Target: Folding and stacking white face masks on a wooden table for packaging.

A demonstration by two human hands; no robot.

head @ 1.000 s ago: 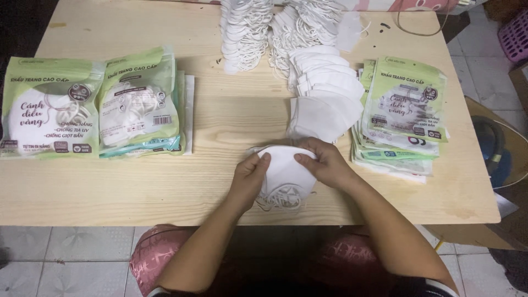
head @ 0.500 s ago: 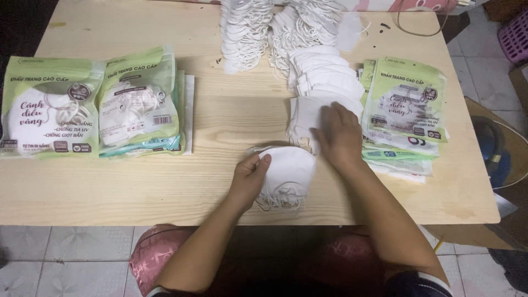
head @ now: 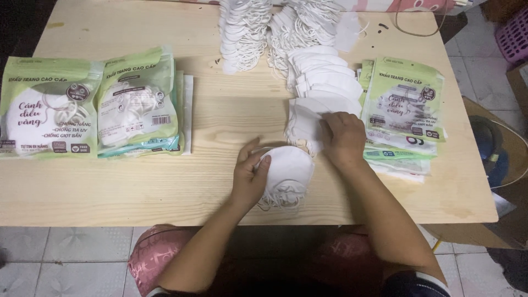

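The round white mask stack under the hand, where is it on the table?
In the head view, the round white mask stack lies near the table's front edge, under the left hand, just below the loose masks the right hand touches.

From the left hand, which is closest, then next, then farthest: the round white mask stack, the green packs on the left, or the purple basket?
1. The round white mask stack: the left hand rests on it, near the table's front edge.
2. The green packs: further left on the table, clearly apart from the hand.
3. The purple basket: off the table, at the far right corner of the view.
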